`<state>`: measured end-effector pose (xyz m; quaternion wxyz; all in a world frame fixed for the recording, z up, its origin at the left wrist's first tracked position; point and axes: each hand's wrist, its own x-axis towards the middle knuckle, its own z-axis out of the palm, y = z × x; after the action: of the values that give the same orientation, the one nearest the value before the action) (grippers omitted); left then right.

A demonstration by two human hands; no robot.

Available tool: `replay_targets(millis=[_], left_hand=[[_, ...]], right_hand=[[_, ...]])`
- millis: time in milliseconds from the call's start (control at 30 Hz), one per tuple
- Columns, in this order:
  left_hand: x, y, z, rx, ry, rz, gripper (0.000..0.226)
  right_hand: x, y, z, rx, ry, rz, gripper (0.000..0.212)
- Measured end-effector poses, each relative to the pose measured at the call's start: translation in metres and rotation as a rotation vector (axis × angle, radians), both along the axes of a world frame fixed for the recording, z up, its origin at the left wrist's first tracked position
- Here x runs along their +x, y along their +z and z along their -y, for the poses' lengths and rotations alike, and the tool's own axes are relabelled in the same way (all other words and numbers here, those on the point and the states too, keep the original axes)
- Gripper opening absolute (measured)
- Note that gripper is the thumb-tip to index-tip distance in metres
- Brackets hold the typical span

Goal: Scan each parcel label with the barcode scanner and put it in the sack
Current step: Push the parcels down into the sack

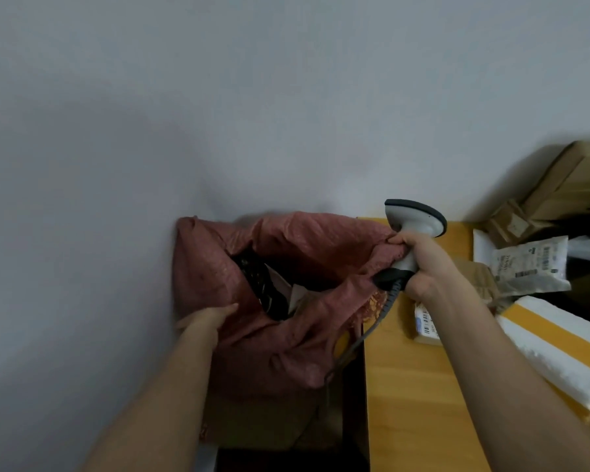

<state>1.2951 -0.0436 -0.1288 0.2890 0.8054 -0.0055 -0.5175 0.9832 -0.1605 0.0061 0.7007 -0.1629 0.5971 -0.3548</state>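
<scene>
Hands apart: left hand (215,316) grips sack rim, right hand (419,264) clamps barcode scanner (414,226) plus opposite rim | red sack (307,335) held open beside table (413,386), parcels inside | white foam parcel (559,349) and grey labelled parcel (532,264) on table

The sack (286,301) stands by the wall (184,114), left of the table (409,386). Parcels (532,264) lie on the table's right side. More parcels sit inside the sack.
</scene>
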Motion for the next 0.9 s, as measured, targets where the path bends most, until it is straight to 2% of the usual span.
replay_targets(millis=[100, 200, 300, 400, 500, 567, 633, 700, 767, 800, 900], left_hand=[[-0.020, -0.021, -0.020, 0.023, 0.132, -0.124, 0.047], [-0.026, -0.022, -0.030, 0.052, 0.286, -0.262, 0.040], [-0.013, 0.003, -0.006, -0.267, 0.400, -0.279, 0.036], [0.009, 0.078, 0.034, -0.568, 0.375, -0.246, 0.031], [0.027, 0.152, 0.067, -0.897, 0.387, -0.296, 0.029], [0.036, 0.185, 0.072, -1.089, 0.451, -0.350, 0.036], [0.043, 0.195, 0.064, -1.172, 0.536, -0.343, 0.055], [0.046, 0.181, 0.051, -1.136, 0.556, -0.295, 0.062], [0.047, 0.146, 0.035, -1.005, 0.494, -0.209, 0.040], [0.046, 0.126, 0.025, -0.891, 0.447, -0.156, 0.030], [0.045, 0.066, -0.009, -0.403, 0.262, -0.035, 0.025]], right_hand=[[-0.007, -0.004, 0.001, 0.000, -0.007, -0.015, 0.005], [-0.011, -0.009, -0.001, 0.023, -0.010, -0.014, 0.006], [-0.008, -0.005, -0.001, 0.041, -0.028, -0.007, 0.007], [0.000, 0.008, 0.008, -0.020, -0.092, 0.079, 0.010], [0.007, 0.029, 0.023, -0.164, -0.133, 0.244, 0.009], [0.010, 0.042, 0.029, -0.275, -0.127, 0.328, 0.007], [0.010, 0.048, 0.030, -0.340, -0.124, 0.385, 0.009], [0.009, 0.048, 0.026, -0.339, -0.088, 0.376, 0.017], [0.010, 0.039, 0.019, -0.271, -0.037, 0.270, 0.034], [0.010, 0.032, 0.015, -0.212, -0.025, 0.202, 0.033], [0.008, 0.004, 0.006, -0.027, -0.031, 0.066, 0.012]])
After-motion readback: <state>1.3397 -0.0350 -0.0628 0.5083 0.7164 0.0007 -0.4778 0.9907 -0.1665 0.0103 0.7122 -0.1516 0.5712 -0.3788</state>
